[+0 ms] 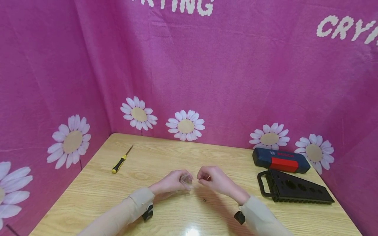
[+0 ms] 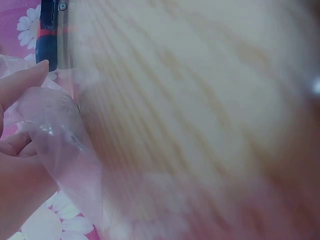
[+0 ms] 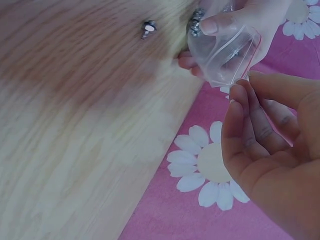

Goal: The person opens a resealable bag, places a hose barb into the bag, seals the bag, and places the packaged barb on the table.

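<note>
A small clear zip bag (image 3: 212, 62) with a red line along its mouth holds several dark metal screws (image 3: 196, 24). My left hand (image 1: 171, 182) grips the bag, its thumb lying across the plastic. In the right wrist view, my right hand (image 3: 275, 145) pinches the corner of the bag's mouth between thumb and fingertips. One loose screw (image 3: 148, 29) lies on the wooden table, just below the hands in the head view. Wrinkled plastic from the bag fills part of the left wrist view beside the left fingers (image 2: 25, 82).
A screwdriver (image 1: 122, 160) with a yellow and black handle lies at the table's left. On the right sit a blue and red Bosch case (image 1: 280, 160) and a black holder (image 1: 298, 188) with a handle and round holes. Pink cloth (image 1: 206, 65) with daisies hangs behind the table.
</note>
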Demonstrator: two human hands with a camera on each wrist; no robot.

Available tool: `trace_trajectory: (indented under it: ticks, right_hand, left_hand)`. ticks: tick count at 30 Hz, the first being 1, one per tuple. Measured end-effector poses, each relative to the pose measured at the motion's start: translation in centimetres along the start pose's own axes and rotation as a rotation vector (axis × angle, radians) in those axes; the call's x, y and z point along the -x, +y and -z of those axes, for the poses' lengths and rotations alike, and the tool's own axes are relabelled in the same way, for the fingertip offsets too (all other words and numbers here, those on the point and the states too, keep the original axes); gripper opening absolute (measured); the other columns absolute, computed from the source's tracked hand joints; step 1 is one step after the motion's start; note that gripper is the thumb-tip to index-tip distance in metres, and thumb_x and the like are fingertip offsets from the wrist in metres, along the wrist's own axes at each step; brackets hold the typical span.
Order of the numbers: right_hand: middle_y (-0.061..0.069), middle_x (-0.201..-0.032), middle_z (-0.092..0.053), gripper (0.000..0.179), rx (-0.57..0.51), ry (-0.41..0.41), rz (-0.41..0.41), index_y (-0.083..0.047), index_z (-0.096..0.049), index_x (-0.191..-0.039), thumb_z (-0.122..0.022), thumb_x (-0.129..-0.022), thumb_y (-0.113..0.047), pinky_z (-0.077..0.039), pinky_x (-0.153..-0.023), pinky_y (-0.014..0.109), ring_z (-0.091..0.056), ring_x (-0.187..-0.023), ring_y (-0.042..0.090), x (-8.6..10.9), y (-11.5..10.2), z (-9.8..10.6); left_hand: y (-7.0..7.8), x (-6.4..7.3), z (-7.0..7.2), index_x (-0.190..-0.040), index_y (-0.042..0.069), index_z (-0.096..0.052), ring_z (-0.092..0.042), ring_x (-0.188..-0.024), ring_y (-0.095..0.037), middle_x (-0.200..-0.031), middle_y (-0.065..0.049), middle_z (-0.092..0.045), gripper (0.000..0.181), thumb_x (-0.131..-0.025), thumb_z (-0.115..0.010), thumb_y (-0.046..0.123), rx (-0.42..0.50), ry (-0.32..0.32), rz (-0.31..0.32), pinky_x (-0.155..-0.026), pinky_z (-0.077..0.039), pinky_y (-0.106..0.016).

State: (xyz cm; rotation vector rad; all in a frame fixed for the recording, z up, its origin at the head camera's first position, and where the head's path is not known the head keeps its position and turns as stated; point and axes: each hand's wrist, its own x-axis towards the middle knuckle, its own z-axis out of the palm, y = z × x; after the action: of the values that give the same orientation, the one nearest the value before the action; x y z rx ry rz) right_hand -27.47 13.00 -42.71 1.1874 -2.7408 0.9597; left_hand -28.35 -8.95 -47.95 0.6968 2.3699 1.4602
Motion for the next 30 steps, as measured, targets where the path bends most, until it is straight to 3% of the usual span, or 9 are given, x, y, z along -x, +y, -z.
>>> trace_trajectory:
  ticks: [3, 6, 14, 30]
  right_hand:
    - [0.001, -0.078, -0.07, 0.005, -0.004, -0.008, -0.008, -0.004, -0.068, -0.087, -0.07, -0.087, 0.0, -0.053, -0.063, 0.015, -0.059, -0.071, -0.003, 0.8, 0.2, 0.1]
    - [0.001, -0.078, -0.07, 0.005, -0.012, -0.018, -0.02, -0.004, -0.067, -0.087, -0.069, -0.087, 0.001, -0.052, -0.063, 0.015, -0.058, -0.071, -0.004, 1.6, 0.5, 0.2]
    - [0.002, -0.08, -0.071, 0.005, -0.011, -0.086, -0.016, -0.004, -0.068, -0.087, -0.071, -0.087, 0.0, -0.052, -0.063, 0.015, -0.059, -0.072, -0.004, 3.3, 1.6, -0.2]
    - [0.001, -0.081, -0.072, 0.008, -0.011, -0.164, 0.013, -0.009, -0.071, -0.086, -0.077, -0.083, -0.004, -0.052, -0.063, 0.016, -0.058, -0.072, -0.005, 3.8, 2.3, -1.7]
  left_hand:
    - [0.0, 0.0, -0.1, -0.11, -0.001, -0.063, -0.066, -0.1, -0.022, -0.109, -0.016, -0.069, 0.032, -0.082, -0.077, -0.002, 0.049, 0.001, 0.026, -0.082, -0.057, -0.026]
    - [-0.1, -0.1, -0.2, -0.109, -0.001, -0.063, -0.064, -0.101, -0.022, -0.107, -0.015, -0.068, 0.031, -0.081, -0.077, -0.002, 0.039, 0.002, 0.026, -0.082, -0.056, -0.026]
    - [-0.4, -0.5, 0.0, -0.104, 0.003, -0.065, -0.063, -0.101, -0.018, -0.104, -0.01, -0.07, 0.027, -0.08, -0.079, 0.003, -0.076, 0.017, -0.003, -0.087, -0.052, -0.026]
    - [-0.3, -0.3, -0.1, -0.104, 0.003, -0.065, -0.063, -0.1, -0.019, -0.105, -0.01, -0.07, 0.027, -0.081, -0.079, 0.004, -0.066, 0.01, -0.002, -0.082, -0.053, -0.022]
